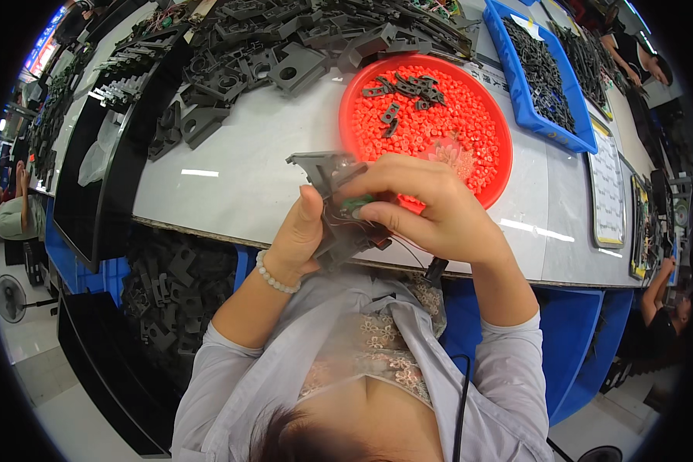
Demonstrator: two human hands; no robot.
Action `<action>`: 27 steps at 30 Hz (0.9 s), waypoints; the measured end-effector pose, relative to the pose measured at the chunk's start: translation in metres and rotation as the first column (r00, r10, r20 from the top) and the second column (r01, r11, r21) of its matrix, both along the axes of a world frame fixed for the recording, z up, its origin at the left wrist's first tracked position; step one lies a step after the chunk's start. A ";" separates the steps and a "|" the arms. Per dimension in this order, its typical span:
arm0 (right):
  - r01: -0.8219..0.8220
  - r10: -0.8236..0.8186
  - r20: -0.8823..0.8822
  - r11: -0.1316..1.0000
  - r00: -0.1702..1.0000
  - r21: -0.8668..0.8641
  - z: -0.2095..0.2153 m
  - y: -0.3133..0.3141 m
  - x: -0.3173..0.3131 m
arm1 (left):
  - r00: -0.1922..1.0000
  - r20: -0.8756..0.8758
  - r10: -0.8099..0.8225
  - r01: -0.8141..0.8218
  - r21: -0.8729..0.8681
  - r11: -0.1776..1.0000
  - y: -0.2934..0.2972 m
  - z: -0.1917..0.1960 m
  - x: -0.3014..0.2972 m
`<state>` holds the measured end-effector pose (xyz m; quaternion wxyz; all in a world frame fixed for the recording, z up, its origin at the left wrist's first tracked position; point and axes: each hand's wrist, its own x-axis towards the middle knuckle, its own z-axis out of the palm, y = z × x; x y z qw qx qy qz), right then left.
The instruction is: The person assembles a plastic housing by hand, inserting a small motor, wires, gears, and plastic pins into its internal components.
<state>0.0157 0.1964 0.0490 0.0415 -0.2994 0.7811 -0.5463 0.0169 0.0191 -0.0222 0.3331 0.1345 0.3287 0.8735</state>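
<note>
Above the table's near edge, my left hand point(294, 240) grips a dark grey plastic housing point(341, 245) by its left side, thumb up along it. The housing is tilted and partly covered by my fingers. A small green circuit board point(353, 205) shows inside it. My right hand point(433, 202) reaches over from the right, its thumb and forefinger closed at the board; the exact contact is partly hidden. A thin wire runs from the housing to a small black connector point(436, 269) hanging below my right hand.
Just beyond my hands stands a round red tray point(503, 158) of small red pieces point(470, 108), with several black clips point(417, 89) on top. Grey housings point(300, 68) heap at the back. A blue bin point(585, 140) of dark parts stands right; a black panel point(123, 146) stands left.
</note>
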 end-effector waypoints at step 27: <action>-0.028 0.027 0.018 0.998 0.999 0.049 0.005 0.000 -0.014 | 0.993 0.117 0.033 -0.029 -0.034 0.999 0.000 0.005 -0.001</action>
